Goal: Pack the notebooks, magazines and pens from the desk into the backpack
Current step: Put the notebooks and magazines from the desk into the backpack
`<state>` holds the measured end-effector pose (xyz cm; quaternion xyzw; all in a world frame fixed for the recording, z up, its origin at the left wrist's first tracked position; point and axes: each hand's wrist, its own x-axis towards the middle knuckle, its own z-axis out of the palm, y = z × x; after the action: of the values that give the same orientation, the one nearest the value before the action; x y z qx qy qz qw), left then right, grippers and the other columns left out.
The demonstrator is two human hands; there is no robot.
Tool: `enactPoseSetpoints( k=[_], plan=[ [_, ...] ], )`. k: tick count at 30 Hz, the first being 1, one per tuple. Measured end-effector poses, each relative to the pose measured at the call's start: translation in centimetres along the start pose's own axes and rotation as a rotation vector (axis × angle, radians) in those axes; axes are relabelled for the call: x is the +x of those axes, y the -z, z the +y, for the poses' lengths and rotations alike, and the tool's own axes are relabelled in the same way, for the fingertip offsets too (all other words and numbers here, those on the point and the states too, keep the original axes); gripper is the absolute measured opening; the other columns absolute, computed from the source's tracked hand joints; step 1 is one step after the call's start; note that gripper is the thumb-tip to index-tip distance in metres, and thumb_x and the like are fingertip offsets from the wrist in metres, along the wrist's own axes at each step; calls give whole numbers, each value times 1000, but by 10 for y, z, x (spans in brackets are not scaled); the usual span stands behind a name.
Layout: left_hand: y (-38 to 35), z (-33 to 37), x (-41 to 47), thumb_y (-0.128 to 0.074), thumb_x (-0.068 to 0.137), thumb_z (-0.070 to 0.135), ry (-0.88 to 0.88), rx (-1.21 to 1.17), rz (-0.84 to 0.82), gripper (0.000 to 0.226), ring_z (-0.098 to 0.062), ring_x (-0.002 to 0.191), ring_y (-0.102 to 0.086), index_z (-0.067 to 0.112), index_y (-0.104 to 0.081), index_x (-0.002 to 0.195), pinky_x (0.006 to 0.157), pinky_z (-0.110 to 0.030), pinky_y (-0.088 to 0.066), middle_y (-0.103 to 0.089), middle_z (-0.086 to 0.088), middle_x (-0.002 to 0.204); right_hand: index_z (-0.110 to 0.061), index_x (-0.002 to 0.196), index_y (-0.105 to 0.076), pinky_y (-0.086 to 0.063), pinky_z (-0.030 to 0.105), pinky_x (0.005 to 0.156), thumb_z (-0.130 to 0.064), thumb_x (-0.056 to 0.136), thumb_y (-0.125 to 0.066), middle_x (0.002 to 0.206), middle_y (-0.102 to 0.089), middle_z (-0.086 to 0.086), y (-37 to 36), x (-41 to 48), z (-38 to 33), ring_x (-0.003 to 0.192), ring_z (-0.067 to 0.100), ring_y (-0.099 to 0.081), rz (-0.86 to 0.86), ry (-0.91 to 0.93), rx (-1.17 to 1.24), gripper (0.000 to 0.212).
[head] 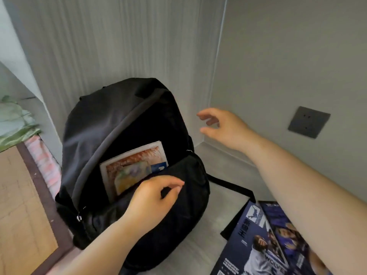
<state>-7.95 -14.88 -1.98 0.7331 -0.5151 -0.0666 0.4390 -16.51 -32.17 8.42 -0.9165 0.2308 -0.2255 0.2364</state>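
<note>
Gripping the front lip of the main opening, the left hand [153, 197] had its fingers curled closed on the black fabric of the backpack [111, 135]; the right hand [220, 126] hovered in the air to the right of the bag, fingers spread and loosely bent, holding nothing and touching nothing; the backpack stood upright on the pale grey surface [218, 171], backed into the corner where two light walls met, its main compartment unzipped and gaping; a book with an orange-and-white illustrated cover [129, 169] stood inside that compartment, its upper part showing above the lip held by the left hand; a black shoulder strap [232, 187] trailed from the bag across the surface toward the right; two dark blue magazines [264, 245] lay overlapping on the surface at lower right, beside the bag and partly hidden beneath the right forearm; a dark grey wall socket [308, 122] sat on the right-hand wall; green bedding [14, 124] lay at far left, beyond the edge of the surface.
</note>
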Motion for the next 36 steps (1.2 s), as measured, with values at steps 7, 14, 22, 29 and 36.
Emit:
enactPoseSetpoints(
  k=[7,14,22,29,36],
  plan=[
    [-121,16,-4,-59,84,17,124,-75,-488,16,-11,90,-62,17,-67,98,76,-14,-44,-70,-1,98,-2,113,-56,-43,23,85,-3,86,-55,104,-68,13,27,-172,112,95,18,-62,22,-659,195,27],
    [-226,13,-29,-58,82,33,197,280,-746,57,-25,130,-35,16,-38,132,107,-32,-33,-34,-10,143,5,111,-58,-44,31,89,1,82,-59,114,-63,23,7,-352,180,103,28,-61,319,-1221,157,29],
    [-278,50,-31,-54,85,32,106,187,-718,37,-25,114,-52,20,-51,121,92,-33,-42,-56,-5,126,-14,124,-50,-35,39,101,-32,83,-58,131,-53,15,5,-421,218,123,34,-43,349,-1553,-131,46],
    [-305,78,-5,-51,89,26,389,-80,-945,15,-19,80,-51,18,-54,77,73,-28,-38,-54,0,80,-7,128,-45,-34,44,104,-37,79,-61,131,-47,23,30,-447,242,122,40,-40,464,-1726,-183,59],
    [-315,72,-13,-48,91,20,548,-279,-890,26,-15,50,-41,10,-51,67,51,-26,-31,-45,0,50,-14,132,-37,-35,44,100,-39,76,-65,130,-43,23,34,-437,253,119,41,-38,382,-1734,-195,68]
  ],
)
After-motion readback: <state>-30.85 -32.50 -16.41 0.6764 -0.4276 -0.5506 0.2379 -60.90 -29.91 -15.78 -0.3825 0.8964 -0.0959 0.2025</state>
